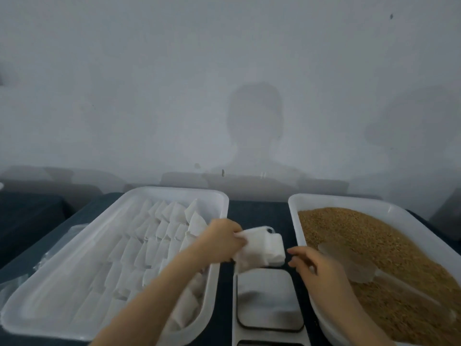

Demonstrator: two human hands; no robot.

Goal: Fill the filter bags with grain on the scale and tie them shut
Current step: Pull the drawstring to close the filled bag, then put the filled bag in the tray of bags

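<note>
My left hand (222,242) grips a white filter bag (259,248) by its left end and holds it in the air above the far edge of the scale (268,299). A small white cup-like thing (277,239) sits just behind the bag; its shape is unclear. My right hand (316,267) hovers to the right of the bag with fingers apart, holding nothing. Brown grain (374,250) fills the white tray (299,203) on the right. A clear plastic scoop (346,262) lies on the grain beside my right hand.
A long white tray (174,193) on the left holds several rows of filled white bags (159,236). A clear plastic wrapper (50,255) lies at that tray's left side. The dark table (259,213) shows between the trays. A pale wall stands behind.
</note>
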